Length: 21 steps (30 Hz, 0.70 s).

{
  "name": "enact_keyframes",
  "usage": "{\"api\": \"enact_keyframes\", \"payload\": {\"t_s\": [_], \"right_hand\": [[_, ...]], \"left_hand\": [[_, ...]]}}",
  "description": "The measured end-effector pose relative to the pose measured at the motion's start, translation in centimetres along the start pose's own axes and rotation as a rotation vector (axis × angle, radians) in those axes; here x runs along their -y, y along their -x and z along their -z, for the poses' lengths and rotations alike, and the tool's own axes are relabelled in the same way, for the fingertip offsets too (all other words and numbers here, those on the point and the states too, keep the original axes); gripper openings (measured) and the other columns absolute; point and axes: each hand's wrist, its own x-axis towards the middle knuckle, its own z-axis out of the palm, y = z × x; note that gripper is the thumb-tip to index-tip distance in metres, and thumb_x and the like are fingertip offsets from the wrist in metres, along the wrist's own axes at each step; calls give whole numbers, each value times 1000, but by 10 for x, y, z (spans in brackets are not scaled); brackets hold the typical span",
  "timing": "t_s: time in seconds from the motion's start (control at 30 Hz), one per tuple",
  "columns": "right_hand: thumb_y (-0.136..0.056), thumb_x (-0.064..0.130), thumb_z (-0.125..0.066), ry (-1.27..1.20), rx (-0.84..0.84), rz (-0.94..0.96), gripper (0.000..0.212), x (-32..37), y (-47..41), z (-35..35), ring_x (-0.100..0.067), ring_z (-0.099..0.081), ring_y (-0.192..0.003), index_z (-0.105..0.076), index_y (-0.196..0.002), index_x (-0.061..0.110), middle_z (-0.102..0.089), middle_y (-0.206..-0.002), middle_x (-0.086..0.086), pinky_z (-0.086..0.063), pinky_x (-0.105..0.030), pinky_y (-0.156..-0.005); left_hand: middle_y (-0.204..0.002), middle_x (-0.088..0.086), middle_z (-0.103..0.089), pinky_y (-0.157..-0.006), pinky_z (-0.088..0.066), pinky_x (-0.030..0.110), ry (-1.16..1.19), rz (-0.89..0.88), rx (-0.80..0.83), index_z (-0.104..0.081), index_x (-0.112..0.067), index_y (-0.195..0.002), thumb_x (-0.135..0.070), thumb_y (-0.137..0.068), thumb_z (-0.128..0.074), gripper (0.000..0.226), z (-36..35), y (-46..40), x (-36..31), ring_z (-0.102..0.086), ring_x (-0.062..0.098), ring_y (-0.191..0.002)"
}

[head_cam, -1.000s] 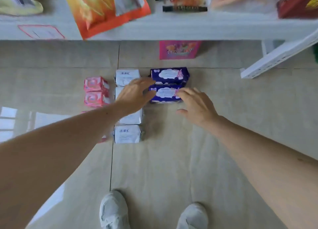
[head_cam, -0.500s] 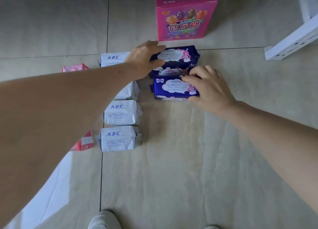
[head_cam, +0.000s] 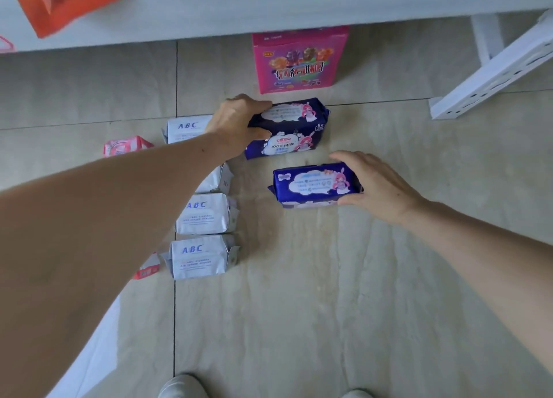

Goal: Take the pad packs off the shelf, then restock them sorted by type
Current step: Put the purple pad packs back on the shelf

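On the tiled floor lie pad packs in three kinds. My left hand (head_cam: 239, 122) grips the left end of a dark blue pad pack (head_cam: 294, 114) that sits on top of a second dark blue pack (head_cam: 285, 146). My right hand (head_cam: 377, 185) holds another blue pack (head_cam: 314, 185) by its right end, apart from the stack and nearer to me. A column of white ABC packs (head_cam: 200, 213) runs down the left of them, partly hidden by my left forearm. Pink packs (head_cam: 124, 146) peek out further left.
A pink candy box (head_cam: 299, 60) stands on the floor behind the blue packs, under the white shelf board (head_cam: 269, 5). An orange bag (head_cam: 59, 2) hangs over the shelf edge. A white shelf bracket (head_cam: 490, 74) slants at right. My shoes (head_cam: 182, 387) are at the bottom.
My right hand has drawn its blue pack toward me and to the right, away from the stack. My left hand has closed round the end of the top blue pack. The view tilted up.
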Motion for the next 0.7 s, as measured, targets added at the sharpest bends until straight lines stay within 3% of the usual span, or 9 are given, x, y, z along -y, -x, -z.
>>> {"api": "enact_keyframes", "payload": {"t_s": [0.1,0.23,0.33,0.53,0.7], "right_hand": [[-76,19,-79,11,66,-19,73,20,21,37,-14,-42,-120,-42,-138,19,-48,-133,1,-33,-20,-91],[-70,20,-83,-28,109,-41,67,63,54,98,-10,-47,-107,-51,-128,19,-51,-119,4,-33,-18,-82],[-67,22,-83,-59,146,-58,66,104,80,149,-8,-48,-104,-53,-126,22,-46,-116,8,-36,-17,-82],[-69,24,-83,-36,186,-26,70,200,131,265,-13,-39,-127,-52,-131,22,-25,-141,3,-34,-20,-102],[-68,25,-84,-45,143,8,67,278,175,364,-10,-24,-138,-55,-129,28,-6,-154,9,-28,-15,-99]], "left_hand": [[-118,13,-57,-91,-45,34,12,-13,30,-54,-20,-132,-18,-83,-69,51,31,23,-18,-53,30,-108],[-115,13,-53,-81,-36,26,32,-35,104,-52,-19,-133,-21,-86,-66,50,85,63,-54,-51,30,-106],[-122,10,-47,-86,-31,23,56,-50,181,-46,-18,-137,-22,-89,-63,51,133,97,-86,-48,25,-109],[-127,11,-43,-88,-30,19,129,-95,195,-43,-15,-139,-22,-90,-62,52,261,166,-157,-45,23,-114],[-123,7,-44,-95,-38,31,182,-155,177,-45,-18,-137,-26,-89,-64,52,380,213,-208,-45,21,-112]]}}
